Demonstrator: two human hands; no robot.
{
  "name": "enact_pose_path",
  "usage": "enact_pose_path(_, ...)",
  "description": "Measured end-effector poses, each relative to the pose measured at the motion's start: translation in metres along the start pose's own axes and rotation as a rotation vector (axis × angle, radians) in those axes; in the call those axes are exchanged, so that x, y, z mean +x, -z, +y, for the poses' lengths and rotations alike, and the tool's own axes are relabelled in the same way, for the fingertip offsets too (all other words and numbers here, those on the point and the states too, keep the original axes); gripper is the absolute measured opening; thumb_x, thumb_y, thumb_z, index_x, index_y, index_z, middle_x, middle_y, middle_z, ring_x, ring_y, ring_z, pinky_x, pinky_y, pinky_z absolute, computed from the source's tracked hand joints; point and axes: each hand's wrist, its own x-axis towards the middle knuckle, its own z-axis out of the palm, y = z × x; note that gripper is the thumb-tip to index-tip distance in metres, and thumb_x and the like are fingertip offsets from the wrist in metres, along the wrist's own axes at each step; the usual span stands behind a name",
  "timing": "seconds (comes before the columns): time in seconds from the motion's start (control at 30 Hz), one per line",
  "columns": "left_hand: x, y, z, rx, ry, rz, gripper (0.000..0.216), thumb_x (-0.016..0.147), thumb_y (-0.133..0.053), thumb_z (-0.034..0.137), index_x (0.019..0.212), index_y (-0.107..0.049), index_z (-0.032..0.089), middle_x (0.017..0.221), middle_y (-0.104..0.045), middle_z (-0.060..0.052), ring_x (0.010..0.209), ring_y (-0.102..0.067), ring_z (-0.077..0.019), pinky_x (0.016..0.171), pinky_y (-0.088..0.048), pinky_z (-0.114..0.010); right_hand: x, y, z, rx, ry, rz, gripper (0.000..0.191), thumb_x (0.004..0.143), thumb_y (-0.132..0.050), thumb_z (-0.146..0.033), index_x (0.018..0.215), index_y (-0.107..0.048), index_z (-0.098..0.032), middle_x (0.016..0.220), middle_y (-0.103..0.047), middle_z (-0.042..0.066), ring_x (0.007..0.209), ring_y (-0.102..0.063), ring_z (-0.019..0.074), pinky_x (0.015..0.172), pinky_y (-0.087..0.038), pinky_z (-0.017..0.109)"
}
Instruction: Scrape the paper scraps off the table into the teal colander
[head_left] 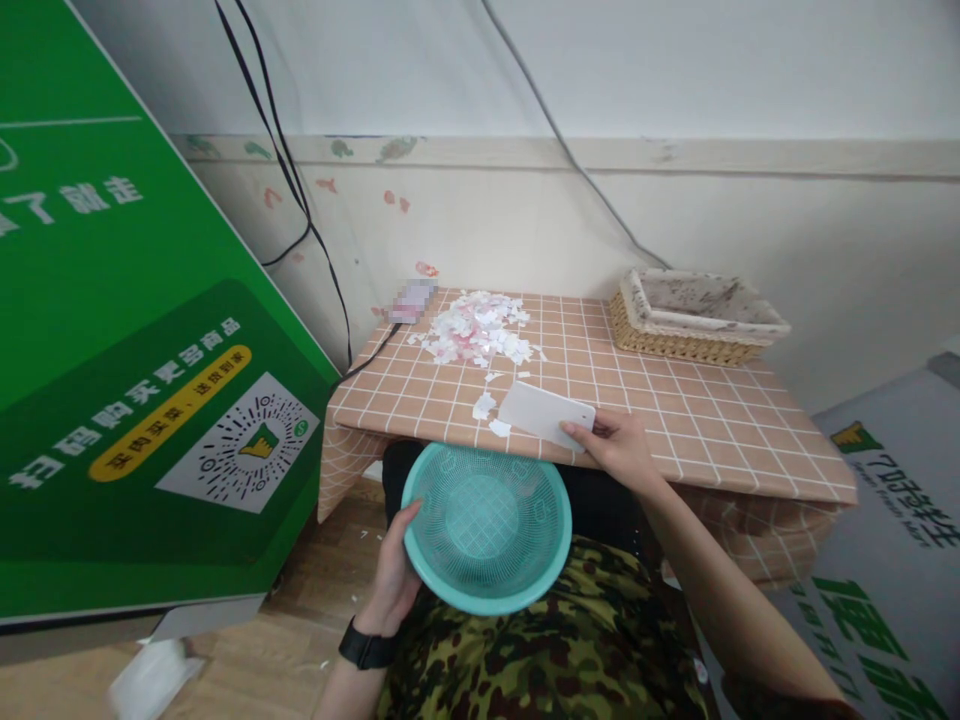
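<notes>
So the left hand (394,575) is gripping the rim of a teal basin (487,525), fingers closed on its left edge, holding it just below the front edge of the little table (675,410) and over the person's lap. The basin has a mesh-looking grid inside and looks tilted a bit toward the camera. The right hand (619,448) is clamped on a flat white scraper card (544,413) – thumb on top, fingers under – with the card lying on the checkered orange tablecloth near the table edge. A few paper scraps (487,408) sit right beside the card's left end, and the main pile of white and pink paper bits (476,335) is further back on the table. Off on the right back corner there's a wicker basket (694,315) – well apart from both hands
</notes>
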Motion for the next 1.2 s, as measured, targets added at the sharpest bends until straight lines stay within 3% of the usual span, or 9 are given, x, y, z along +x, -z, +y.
enact_pose_path(0.17,-0.004,-0.005,0.004,-0.034,0.063,-0.053,0.023,0.069,-0.066,0.022,0.089,-0.069,0.011,0.085,-0.074,-0.007,0.076,-0.066,-0.0212,0.079,-0.050,-0.033,-0.004,-0.005,-0.002,-0.023,0.027,0.003,0.033,0.075,-0.058,-0.051,0.077,-0.070,-0.021,0.063,-0.063,0.004,0.062,-0.057,0.0215,0.049,-0.041,0.030)
enact_pose_path(0.37,-0.003,-0.007,0.008,-0.045,0.052,-0.065,0.018,0.070,-0.065,0.020,0.085,-0.070,0.012,0.083,-0.074,-0.007,0.076,-0.067,-0.0221,0.077,-0.051,-0.035,-0.006,-0.009,-0.006,-0.039,0.087,-0.092,0.035,0.075,-0.058,-0.052,0.071,-0.069,-0.020,0.060,-0.061,0.004,0.059,-0.055,0.0191,0.050,-0.039,0.028)
enact_pose_path(0.6,0.003,0.001,0.011,-0.045,0.002,-0.045,0.022,0.071,-0.065,0.024,0.089,-0.070,0.012,0.086,-0.074,-0.008,0.079,-0.067,-0.0234,0.080,-0.050,-0.035,0.021,-0.013,-0.004,-0.174,0.099,0.099,0.038,0.079,-0.052,-0.051,0.062,-0.060,-0.019,0.053,-0.052,0.001,0.050,-0.045,0.0141,0.047,-0.031,0.027)
enact_pose_path(0.77,0.003,0.004,0.015,-0.052,-0.020,-0.039,0.024,0.072,-0.065,0.028,0.089,-0.070,0.013,0.084,-0.074,-0.006,0.079,-0.066,-0.0208,0.081,-0.049,-0.032,0.032,-0.017,-0.011,-0.215,0.160,-0.012,0.040,0.081,-0.052,-0.048,0.054,-0.051,-0.018,0.049,-0.044,-0.002,0.046,-0.038,0.0105,0.046,-0.025,0.026)
enact_pose_path(0.87,0.003,0.006,0.015,-0.048,-0.025,-0.052,0.028,0.072,-0.065,0.032,0.091,-0.069,0.013,0.086,-0.074,-0.006,0.081,-0.066,-0.0213,0.082,-0.048,-0.032,0.031,-0.015,-0.012,-0.195,0.159,-0.041,0.041,0.080,-0.053,-0.049,0.053,-0.050,-0.018,0.049,-0.043,-0.002,0.046,-0.036,0.0099,0.045,-0.023,0.025)
enact_pose_path(1.03,0.005,0.008,0.013,-0.058,-0.042,-0.058,0.031,0.071,-0.065,0.033,0.094,-0.069,0.013,0.088,-0.073,-0.006,0.080,-0.066,-0.0220,0.081,-0.049,-0.034,0.022,-0.015,-0.006,-0.209,0.153,0.043,0.039,0.081,-0.053,-0.046,0.055,-0.053,-0.017,0.050,-0.043,-0.002,0.047,-0.037,0.0099,0.045,-0.025,0.025)
enact_pose_path(1.2,0.003,0.007,0.014,-0.052,-0.046,-0.056,0.025,0.072,-0.064,0.031,0.090,-0.069,0.014,0.085,-0.073,-0.004,0.078,-0.066,-0.0202,0.078,-0.050,-0.032,0.009,-0.019,-0.004,-0.154,0.143,0.000,0.038,0.081,-0.054,-0.046,0.058,-0.058,-0.016,0.051,-0.047,-0.001,0.048,-0.038,0.0101,0.045,-0.027,0.025)
